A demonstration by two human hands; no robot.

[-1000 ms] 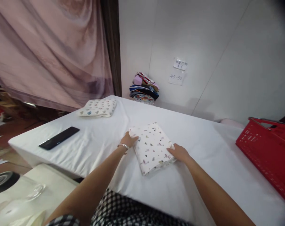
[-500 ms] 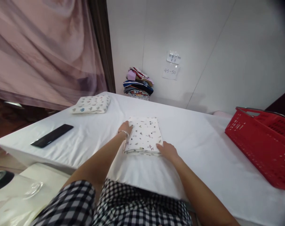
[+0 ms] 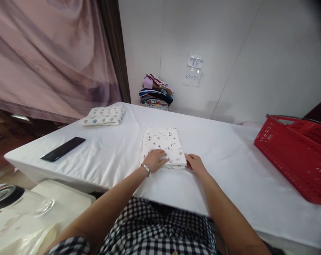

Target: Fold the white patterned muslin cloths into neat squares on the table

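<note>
In front of me a folded white cloth (image 3: 162, 141) with a small scattered print lies flat on the white-covered table (image 3: 218, 170). My left hand (image 3: 155, 160) rests palm down on its near left part, fingers stretched over the fabric. At the near right corner, my right hand (image 3: 194, 163) pinches the cloth's edge between thumb and fingers. A second folded cloth (image 3: 105, 116), white with grey and coloured motifs, lies at the table's far left.
A dark phone-like slab (image 3: 63, 149) lies at the table's left. The red plastic basket (image 3: 295, 156) stands at the right. Behind the table rises a stack of folded fabrics (image 3: 156, 92) by the wall. A clear jar (image 3: 30, 203) is on the pale surface at lower left.
The printed cloth has turned from slanted to nearly square with me. My left hand has moved from its left edge onto its near part. My right hand stays at the right edge.
</note>
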